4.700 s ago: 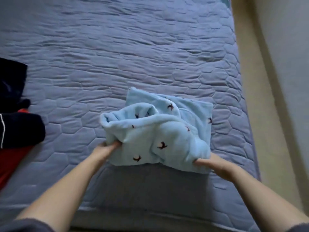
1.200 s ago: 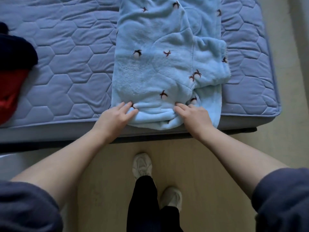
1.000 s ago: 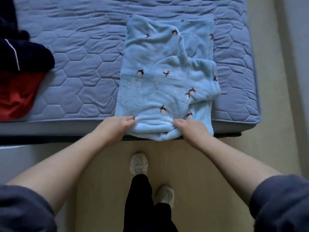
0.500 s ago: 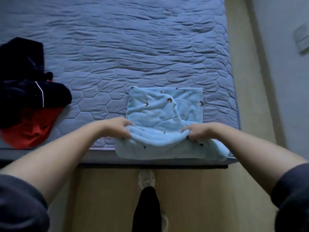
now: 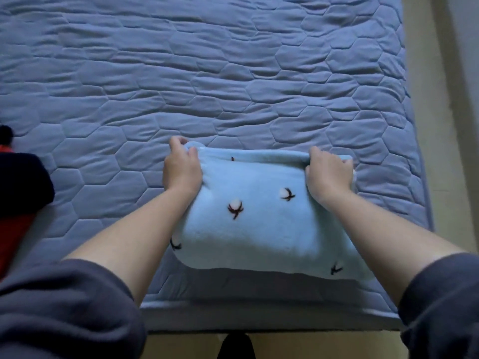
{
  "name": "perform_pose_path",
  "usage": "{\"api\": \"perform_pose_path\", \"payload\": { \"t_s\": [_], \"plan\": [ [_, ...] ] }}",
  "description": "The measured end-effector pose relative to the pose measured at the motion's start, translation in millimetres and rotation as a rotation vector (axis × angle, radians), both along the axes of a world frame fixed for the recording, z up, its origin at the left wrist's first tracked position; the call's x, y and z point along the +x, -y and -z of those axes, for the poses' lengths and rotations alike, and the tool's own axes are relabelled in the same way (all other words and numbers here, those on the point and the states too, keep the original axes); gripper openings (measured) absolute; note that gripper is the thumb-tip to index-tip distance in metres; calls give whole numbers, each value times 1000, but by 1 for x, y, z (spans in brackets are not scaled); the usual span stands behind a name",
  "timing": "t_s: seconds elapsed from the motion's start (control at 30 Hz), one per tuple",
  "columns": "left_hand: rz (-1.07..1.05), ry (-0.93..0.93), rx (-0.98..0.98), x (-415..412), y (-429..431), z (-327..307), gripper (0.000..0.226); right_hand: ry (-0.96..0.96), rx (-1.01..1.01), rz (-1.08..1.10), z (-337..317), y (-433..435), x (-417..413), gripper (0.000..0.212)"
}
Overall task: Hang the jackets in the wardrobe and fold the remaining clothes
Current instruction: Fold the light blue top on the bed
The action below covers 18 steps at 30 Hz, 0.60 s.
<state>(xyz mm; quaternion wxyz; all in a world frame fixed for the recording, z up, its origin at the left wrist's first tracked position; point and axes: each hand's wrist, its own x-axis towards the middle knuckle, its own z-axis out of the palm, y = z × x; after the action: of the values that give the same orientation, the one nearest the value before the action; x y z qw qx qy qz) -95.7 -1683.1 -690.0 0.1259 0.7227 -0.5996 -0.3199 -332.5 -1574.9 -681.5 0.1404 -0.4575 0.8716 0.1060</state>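
A soft, fluffy light-blue fleece garment [image 5: 259, 216] with small dark cotton-flower prints lies folded into a plump rectangle near the bed's [image 5: 233, 86] near edge. The left hand [image 5: 181, 169] and right hand [image 5: 328, 174] each pinch its far rolled edge. Beyond stretches wrinkled blue hexagon-quilted cover; dark and red clothes [image 5: 18, 193] lie at left.

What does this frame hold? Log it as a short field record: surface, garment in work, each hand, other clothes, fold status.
surface: quilted blue mattress
garment in work: light blue fleece garment with small dark motifs, lying near the mattress's near edge
left hand: grips the garment's far left corner
right hand: grips the garment's far right corner
other clothes: dark garment on top of a red garment, at the left edge, partly out of frame
fold status: near half folded over to the far edge; hands not yet released
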Motion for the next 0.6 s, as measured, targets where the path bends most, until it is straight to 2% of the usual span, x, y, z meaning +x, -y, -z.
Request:
{"api": "perform_pose_path", "payload": {
  "t_s": [0.1,0.2,0.27,0.33,0.4,0.47,0.6],
  "plan": [
    [16,83,32,-2,10,24,29,35,-37,65,18,-8,4,33],
    [9,178,140,-1,21,28,50,215,-279,106,3,-23,26,54],
    [-45,198,222,-5,25,14,63,321,-403,-12,-17,-37,51,59],
    [-163,165,279,-10,27,-5,69,352,-350,-245,-31,-49,78,61],
    [-187,55,240,-15,20,-23,62,342,-130,-382,-27,-54,93,60],
    [32,10,117,-12,-3,-41,56,316,20,-372,-12,-51,92,60],
    [730,235,-194,8,-79,-52,57,279,29,-287,6,-49,88,60]
  ]
}}
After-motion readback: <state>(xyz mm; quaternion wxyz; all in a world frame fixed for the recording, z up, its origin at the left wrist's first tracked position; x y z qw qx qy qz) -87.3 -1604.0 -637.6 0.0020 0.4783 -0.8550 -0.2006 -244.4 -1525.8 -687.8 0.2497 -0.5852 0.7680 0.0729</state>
